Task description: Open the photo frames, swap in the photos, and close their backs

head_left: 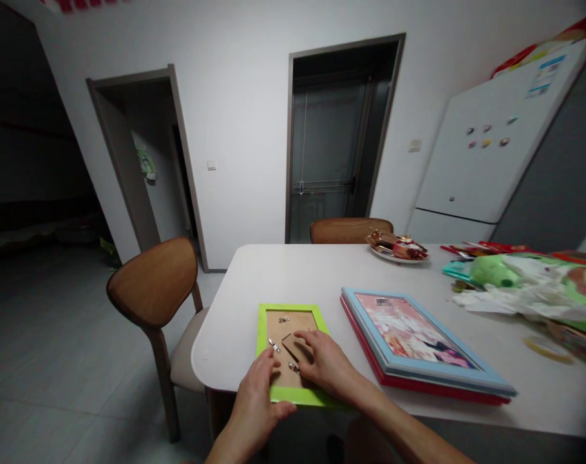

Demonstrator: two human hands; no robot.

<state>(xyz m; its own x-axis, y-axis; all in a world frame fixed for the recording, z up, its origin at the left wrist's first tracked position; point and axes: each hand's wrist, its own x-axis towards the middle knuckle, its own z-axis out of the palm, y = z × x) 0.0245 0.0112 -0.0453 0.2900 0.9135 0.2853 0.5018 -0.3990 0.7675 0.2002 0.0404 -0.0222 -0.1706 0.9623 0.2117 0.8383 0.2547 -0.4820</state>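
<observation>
A lime-green picture frame (263,332) lies on the table with its brown backing board (276,328) facing up. Small metal clips (274,345) sit near the board's edges, and a thin dark bracket-shaped line shows at its middle. My left hand (259,386) rests at the frame's lower left, fingers spread and thumb apart, close to the left clip. Over the right half of the board is my right hand (326,364), its fingers bent and apart, thumb beside the lower clip. It hides the board's right side; whether the fingertips touch the board is unclear.
Right of my hands stands a stack of picture frames (467,372), a light-blue one on top, red below. Farther back are a plate (409,260) of wrapped items, a green and white plastic bag (510,277) and a tape roll (548,349). Wooden chairs (160,283) flank the table (293,270).
</observation>
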